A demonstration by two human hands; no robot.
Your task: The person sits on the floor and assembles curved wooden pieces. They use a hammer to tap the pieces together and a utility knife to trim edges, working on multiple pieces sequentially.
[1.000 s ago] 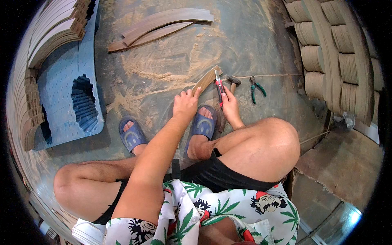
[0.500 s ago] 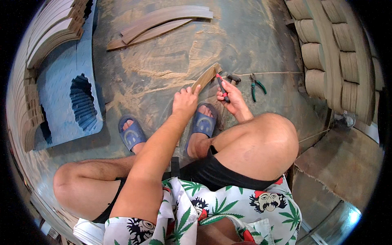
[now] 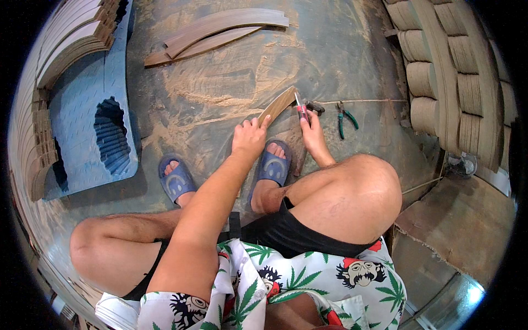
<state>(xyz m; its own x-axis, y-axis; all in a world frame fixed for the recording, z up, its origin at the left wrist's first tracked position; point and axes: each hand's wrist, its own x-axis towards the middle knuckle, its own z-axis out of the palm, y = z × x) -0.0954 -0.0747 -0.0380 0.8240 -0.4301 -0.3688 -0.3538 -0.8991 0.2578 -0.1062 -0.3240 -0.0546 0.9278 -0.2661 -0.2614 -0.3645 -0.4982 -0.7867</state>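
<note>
My left hand (image 3: 249,136) is closed on the lower end of a curved wooden strip (image 3: 279,104), a finger lying along it. The strip slants up and to the right, its far end angled. My right hand (image 3: 313,135) grips a red-and-black hand tool (image 3: 303,114) with a slim metal tip, upright beside the strip's far end. Its tip points away from me; whether it touches the wood I cannot tell. Just behind the tool lies a dark object (image 3: 315,107), partly hidden. Green-handled pliers (image 3: 347,118) rest on the floor to the right.
More curved wooden strips (image 3: 225,27) lie farther off on the dusty floor (image 3: 209,88). At left, a blue slotted panel (image 3: 82,137) stands by stacked curved boards (image 3: 82,47). Stacks of wooden pieces (image 3: 423,80) line the right. My sandalled feet (image 3: 272,168) are close to my hands.
My right hand has turned the tool, so its metal tip now shows and points away, where before the tool leaned onto the strip's far end. The left hand stays in place.
</note>
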